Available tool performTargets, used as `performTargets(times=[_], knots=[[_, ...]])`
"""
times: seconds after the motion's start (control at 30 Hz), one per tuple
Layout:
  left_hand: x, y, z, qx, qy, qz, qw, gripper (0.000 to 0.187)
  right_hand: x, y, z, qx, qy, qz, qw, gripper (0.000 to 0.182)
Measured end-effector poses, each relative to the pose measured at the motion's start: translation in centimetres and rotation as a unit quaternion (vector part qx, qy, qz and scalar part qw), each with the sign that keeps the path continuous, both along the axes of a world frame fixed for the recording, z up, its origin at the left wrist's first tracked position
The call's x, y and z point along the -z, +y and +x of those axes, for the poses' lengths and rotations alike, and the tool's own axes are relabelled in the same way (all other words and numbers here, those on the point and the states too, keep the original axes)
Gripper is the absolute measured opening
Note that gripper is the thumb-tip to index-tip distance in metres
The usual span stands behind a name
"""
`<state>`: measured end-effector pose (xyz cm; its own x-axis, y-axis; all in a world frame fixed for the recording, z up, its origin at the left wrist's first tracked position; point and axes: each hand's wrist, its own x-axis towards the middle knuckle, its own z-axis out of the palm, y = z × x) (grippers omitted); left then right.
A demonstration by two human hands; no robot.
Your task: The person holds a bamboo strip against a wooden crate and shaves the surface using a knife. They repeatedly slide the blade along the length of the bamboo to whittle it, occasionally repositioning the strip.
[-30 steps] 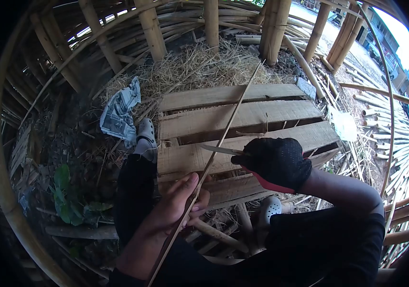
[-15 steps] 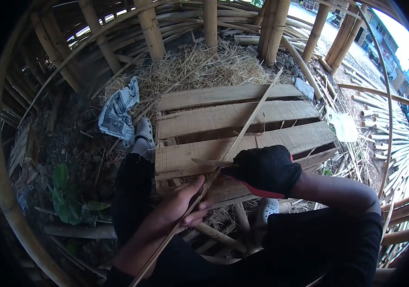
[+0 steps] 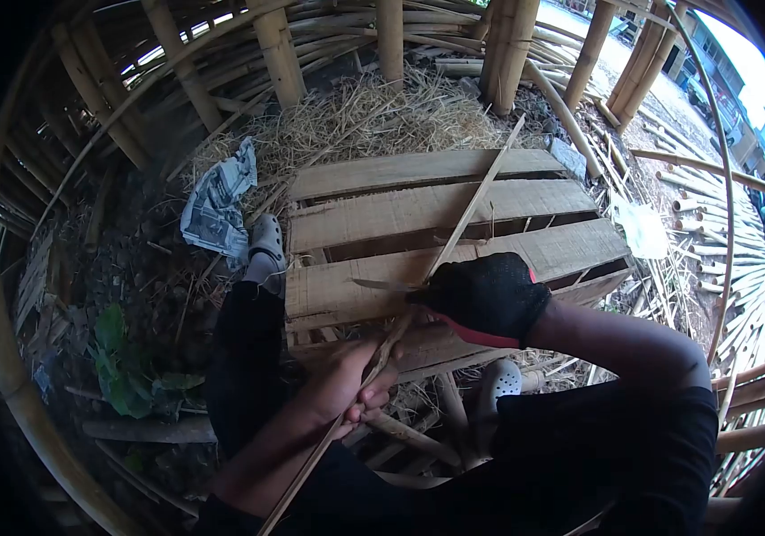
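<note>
My left hand [image 3: 351,390], bare, is wrapped around a long, thin bamboo strip [image 3: 483,189] that runs diagonally from my lap up over a slatted wooden crate [image 3: 338,228]. In a black glove with red edging, my right hand [image 3: 490,299] grips a knife [image 3: 381,285]. Its handle is hidden in the fist. The blade points left and crosses the strip just above my left hand, over the crate's near slat. Around the blade the strip looks rough and split, partly covered by the glove.
Straw [image 3: 382,121] lies beyond the crate, with bamboo posts [image 3: 390,45] behind it. Crumpled newspaper [image 3: 218,205] is at the left, above a leafy plant [image 3: 119,362]. Cut bamboo poles [image 3: 704,241] are piled at the right. My feet in clogs [image 3: 266,239] flank the crate.
My right hand and the knife have shifted slightly up and left, and the blade has tilted a little. My left hand sits slightly lower, still around the strip.
</note>
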<state>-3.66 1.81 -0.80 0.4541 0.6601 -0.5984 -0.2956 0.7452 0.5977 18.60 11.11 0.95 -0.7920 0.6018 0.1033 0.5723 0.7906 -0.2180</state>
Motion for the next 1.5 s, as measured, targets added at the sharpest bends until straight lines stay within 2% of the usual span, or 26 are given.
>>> performTargets(times=[0.07,0.17,0.2,0.27,0.33,0.37,0.47,0.5,0.6,0.63,0.67,0.73,0.77,0.8,0.87,0.9,0.93,1.0,1.03,1.17,1.27,1.33,1.4,1.43,1.47,1.5], knots=[[-0.5,0.0,0.1,0.004,-0.006,0.014,1.0,0.03,0.1,-1.0,0.1,0.01,-0.003,0.023,1.0,0.034],[-1.2,-0.3,0.0,0.017,0.004,0.012,1.0,0.031,-2.4,-2.0,-0.1,0.004,-0.094,-0.028,0.995,0.031],[-1.3,-0.3,0.0,0.019,0.014,-0.002,1.0,0.032,-1.1,-0.7,0.4,0.008,-0.04,0.024,0.999,0.034],[-1.3,-0.3,-0.3,0.018,0.02,0.005,1.0,0.032,0.2,0.8,1.2,0.036,-0.017,0.032,0.999,0.033],[-1.1,-0.4,-0.6,0.013,0.025,0.007,1.0,0.033,-2.0,-2.2,0.2,0.01,-0.11,-0.022,0.994,0.031],[-0.8,-0.4,-0.7,0.019,0.02,0.012,1.0,0.033,-1.2,-2.9,0.3,-0.011,-0.034,0.019,0.999,0.03],[-0.7,-0.1,-1.0,0.033,-0.001,0.01,0.999,0.034,0.1,1.2,1.6,-0.021,-0.01,0.099,0.995,0.03],[-0.7,0.0,-1.0,0.031,-0.02,0.002,0.999,0.034,0.0,2.6,1.8,0.054,-0.034,0.016,0.998,0.031],[-1.0,0.0,-0.8,0.033,0.027,0.035,0.998,0.033,-2.6,-1.3,0.1,0.036,-0.135,-0.031,0.99,0.031],[-1.0,-0.1,-0.9,0.032,0.027,0.035,0.999,0.033,-0.7,-1.7,0.9,-0.032,0.01,0.102,0.994,0.031],[-1.1,-0.1,-1.0,0.033,0.007,0.016,0.999,0.033,-0.4,-0.9,1.2,-0.028,0.011,0.102,0.994,0.031],[-1.2,-0.1,-1.0,0.035,-0.015,-0.004,0.999,0.032,-1.0,2.3,1.7,0.063,-0.049,0.013,0.997,0.031],[-1.1,-0.3,-0.9,0.036,-0.006,0.006,0.999,0.033,-1.3,3.6,1.9,0.113,-0.143,0.02,0.983,0.028],[-1.1,-0.2,-0.8,0.036,0.001,0.018,0.999,0.033,-2.1,2.8,1.5,0.11,-0.146,0.023,0.983,0.028],[-1.3,-0.2,-0.7,0.031,0.002,0.016,0.999,0.031,-3.1,-1.3,0.6,-0.002,-0.142,0.007,0.99,0.03],[-1.3,-0.2,-0.7,0.03,0.007,0.014,0.999,0.03,-0.7,-2.0,1.0,-0.039,0.034,0.111,0.992,0.031],[-1.3,-0.1,-0.7,0.033,0.008,0.014,0.999,0.03,-0.3,-1.1,1.3,-0.036,0.035,0.112,0.993,0.031],[-1.2,0.3,-1.0,0.04,-0.078,-0.04,0.995,0.029,-0.5,1.6,1.7,-0.028,-0.074,0.069,0.995,0.031],[-1.3,0.3,-1.0,0.036,-0.08,-0.039,0.995,0.029,-0.8,2.3,1.7,0.0,-0.066,0.05,0.997,0.032],[-1.6,-0.2,-0.6,0.036,-0.086,-0.036,0.995,0.025,-2.9,-1.2,0.1,0.007,-0.154,0.007,0.988,0.03],[-1.4,-0.3,-0.6,0.033,-0.102,-0.054,0.993,0.025,-0.3,2.7,2.0,-0.006,-0.063,0.092,0.994,0.027],[-1.1,0.2,-0.8,0.037,-0.091,-0.037,0.994,0.026,-0.6,1.4,1.6,0.008,-0.061,0.094,0.994,0.027],[-1.3,0.2,-0.9,0.031,-0.059,-0.033,0.997,0.027,-1.4,-1.1,1.0,-0.028,-0.04,0.088,0.995,0.028],[-1.0,0.2,-1.0,0.037,-0.067,-0.037,0.996,0.028,-1.5,0.9,1.3,-0.056,-0.067,0.072,0.994,0.028],[-0.8,0.2,-1.0,0.037,-0.081,-0.038,0.995,0.028,-0.7,2.7,1.6,0.061,-0.114,0.075,0.989,0.026],[-0.9,0.1,-1.0,0.034,-0.082,-0.038,0.995,0.028,-1.3,3.1,1.6,0.084,-0.115,0.05,0.989,0.027]])
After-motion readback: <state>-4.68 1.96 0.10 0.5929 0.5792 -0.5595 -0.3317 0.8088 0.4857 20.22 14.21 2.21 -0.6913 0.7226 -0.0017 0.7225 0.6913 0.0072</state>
